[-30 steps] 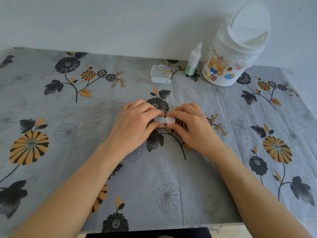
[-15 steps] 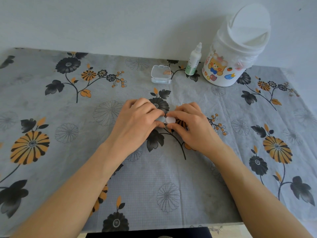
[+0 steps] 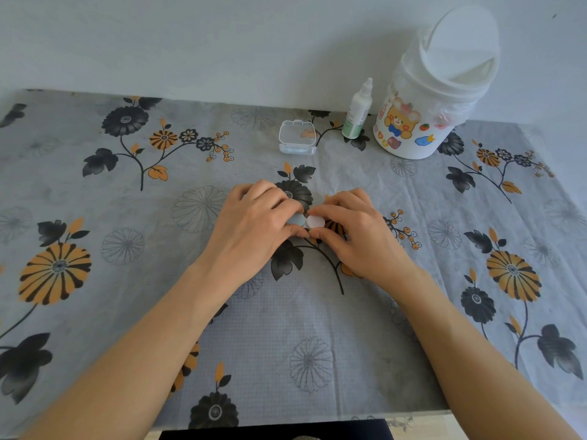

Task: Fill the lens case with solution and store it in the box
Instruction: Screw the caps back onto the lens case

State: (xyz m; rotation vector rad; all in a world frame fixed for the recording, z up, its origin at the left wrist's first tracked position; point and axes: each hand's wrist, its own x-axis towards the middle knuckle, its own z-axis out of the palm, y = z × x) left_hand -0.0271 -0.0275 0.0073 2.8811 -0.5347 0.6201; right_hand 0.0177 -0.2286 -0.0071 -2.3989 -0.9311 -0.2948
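Observation:
A small lens case [image 3: 306,221] lies on the flowered cloth at the table's middle, with a pale blue cap on its left side and a white cap on its right. My left hand [image 3: 254,227] pinches the blue cap between thumb and forefinger. My right hand [image 3: 359,230] pinches the white cap the same way. Both hands rest on the cloth and hide the case's body. A clear plastic box [image 3: 298,137] stands open at the back, lid up. A white solution bottle [image 3: 357,112] with a green label stands upright to the right of the box.
A white bin [image 3: 435,87] with a swing lid and cartoon stickers stands at the back right, close to the bottle. The wall runs along the table's far edge. The near table edge lies just below my forearms.
My hands have barely moved. My left fingers shifted slightly on the blue cap, which shows a little more than half a second ago.

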